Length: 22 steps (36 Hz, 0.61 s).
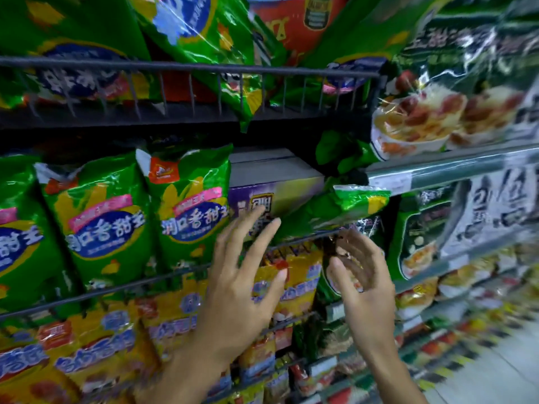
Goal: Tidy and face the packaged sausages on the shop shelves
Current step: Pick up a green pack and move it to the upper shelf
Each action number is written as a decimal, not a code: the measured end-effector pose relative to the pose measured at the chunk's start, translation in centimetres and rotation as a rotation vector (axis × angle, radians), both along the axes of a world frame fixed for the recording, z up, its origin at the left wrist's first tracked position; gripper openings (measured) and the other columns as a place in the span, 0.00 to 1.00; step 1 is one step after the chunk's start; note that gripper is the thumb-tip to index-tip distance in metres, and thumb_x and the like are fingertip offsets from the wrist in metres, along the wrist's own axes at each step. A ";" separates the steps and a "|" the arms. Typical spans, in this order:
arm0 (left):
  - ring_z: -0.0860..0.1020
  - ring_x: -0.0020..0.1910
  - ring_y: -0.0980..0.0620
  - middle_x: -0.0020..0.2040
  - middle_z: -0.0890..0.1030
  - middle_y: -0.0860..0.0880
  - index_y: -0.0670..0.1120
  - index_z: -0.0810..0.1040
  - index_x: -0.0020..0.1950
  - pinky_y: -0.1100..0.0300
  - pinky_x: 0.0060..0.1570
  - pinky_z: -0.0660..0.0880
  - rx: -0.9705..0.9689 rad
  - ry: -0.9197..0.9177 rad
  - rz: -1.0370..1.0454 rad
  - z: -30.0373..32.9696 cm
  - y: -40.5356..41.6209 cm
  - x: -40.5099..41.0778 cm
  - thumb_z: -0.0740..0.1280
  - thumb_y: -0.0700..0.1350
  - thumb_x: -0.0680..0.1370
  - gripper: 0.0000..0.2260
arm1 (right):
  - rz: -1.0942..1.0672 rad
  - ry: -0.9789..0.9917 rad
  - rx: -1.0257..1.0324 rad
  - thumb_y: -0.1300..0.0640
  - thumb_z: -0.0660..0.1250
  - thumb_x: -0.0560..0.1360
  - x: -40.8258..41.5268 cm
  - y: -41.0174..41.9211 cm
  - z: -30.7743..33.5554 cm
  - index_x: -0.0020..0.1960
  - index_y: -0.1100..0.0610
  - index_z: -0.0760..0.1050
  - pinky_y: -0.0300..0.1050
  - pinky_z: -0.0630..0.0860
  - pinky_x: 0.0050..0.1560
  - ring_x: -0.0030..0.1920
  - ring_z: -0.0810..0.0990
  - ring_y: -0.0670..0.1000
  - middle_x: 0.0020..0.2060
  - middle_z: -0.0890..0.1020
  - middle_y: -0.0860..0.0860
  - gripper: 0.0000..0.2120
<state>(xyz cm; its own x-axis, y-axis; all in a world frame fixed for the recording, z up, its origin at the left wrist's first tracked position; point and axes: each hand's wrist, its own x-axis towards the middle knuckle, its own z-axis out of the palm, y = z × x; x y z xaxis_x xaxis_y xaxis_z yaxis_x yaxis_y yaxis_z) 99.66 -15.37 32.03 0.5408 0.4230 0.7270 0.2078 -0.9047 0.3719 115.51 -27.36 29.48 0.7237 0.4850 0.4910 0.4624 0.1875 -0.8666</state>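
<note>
Green sausage packs (186,205) stand upright in a row on the middle wire shelf (163,277). To their right a purple box (274,188) lies on that shelf, and beside it one green pack (344,208) lies tilted on its side. My left hand (245,275) is raised in front of the purple box, fingers spread, fingertips near the box's lower edge. My right hand (361,278) hovers just below the tilted pack, fingers apart and slightly curled, holding nothing. Yellow sausage packs (180,313) fill the shelf below.
More green packs (192,30) lean over the top wire rail (204,65). To the right, dark green packs (460,91) sit on a grey shelf with a price strip (437,173). Lower shelves run off to the right, blurred.
</note>
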 end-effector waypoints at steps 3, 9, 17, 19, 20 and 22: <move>0.50 0.81 0.62 0.81 0.53 0.66 0.61 0.55 0.82 0.72 0.76 0.45 -0.173 0.001 -0.062 1.1 -0.5 2.5 0.66 0.58 0.81 0.32 | 0.033 0.060 -0.022 0.49 0.69 0.77 1.5 0.3 1.1 0.78 0.44 0.64 0.40 0.74 0.68 0.68 0.75 0.39 0.67 0.76 0.37 0.31; 0.58 0.76 0.68 0.74 0.62 0.69 0.67 0.53 0.80 0.72 0.72 0.55 -0.283 0.033 -0.050 3.5 -0.1 6.3 0.71 0.59 0.77 0.37 | 0.127 0.070 0.012 0.57 0.71 0.79 3.2 1.6 2.4 0.77 0.50 0.66 0.41 0.77 0.65 0.65 0.78 0.40 0.63 0.80 0.39 0.29; 0.83 0.52 0.58 0.48 0.85 0.57 0.48 0.79 0.53 0.56 0.56 0.80 -0.514 -0.279 0.027 4.2 -0.2 7.0 0.79 0.55 0.70 0.18 | 0.302 -0.020 0.063 0.62 0.70 0.79 3.6 1.7 2.9 0.76 0.39 0.64 0.34 0.72 0.67 0.70 0.72 0.35 0.67 0.74 0.27 0.32; 0.82 0.46 0.64 0.42 0.83 0.64 0.53 0.76 0.46 0.66 0.51 0.78 -0.492 -0.422 0.019 5.1 -0.9 6.6 0.78 0.49 0.69 0.12 | 0.320 0.005 0.146 0.61 0.70 0.79 3.3 1.4 3.0 0.76 0.41 0.67 0.39 0.73 0.69 0.71 0.73 0.41 0.70 0.75 0.34 0.30; 0.82 0.45 0.65 0.40 0.82 0.66 0.53 0.76 0.46 0.69 0.49 0.77 -0.477 -0.485 0.018 5.5 -1.1 6.4 0.77 0.47 0.69 0.12 | 0.324 0.036 0.199 0.62 0.70 0.79 3.0 1.3 3.1 0.74 0.42 0.69 0.39 0.74 0.68 0.70 0.75 0.43 0.69 0.77 0.37 0.28; 0.82 0.43 0.65 0.38 0.83 0.64 0.50 0.75 0.46 0.71 0.48 0.77 -0.474 -0.633 -0.006 6.1 -1.3 6.1 0.76 0.43 0.69 0.12 | 0.319 0.121 0.302 0.66 0.69 0.79 2.1 0.8 2.9 0.70 0.47 0.74 0.38 0.76 0.64 0.67 0.79 0.46 0.65 0.81 0.43 0.23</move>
<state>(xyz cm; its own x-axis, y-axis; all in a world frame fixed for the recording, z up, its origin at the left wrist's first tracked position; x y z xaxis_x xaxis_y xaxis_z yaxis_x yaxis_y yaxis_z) 105.72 -16.65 38.13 0.0875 0.7633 0.6401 -0.1765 -0.6205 0.7641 117.62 -26.57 32.37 0.6220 0.5413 0.5658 0.2394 0.5565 -0.7956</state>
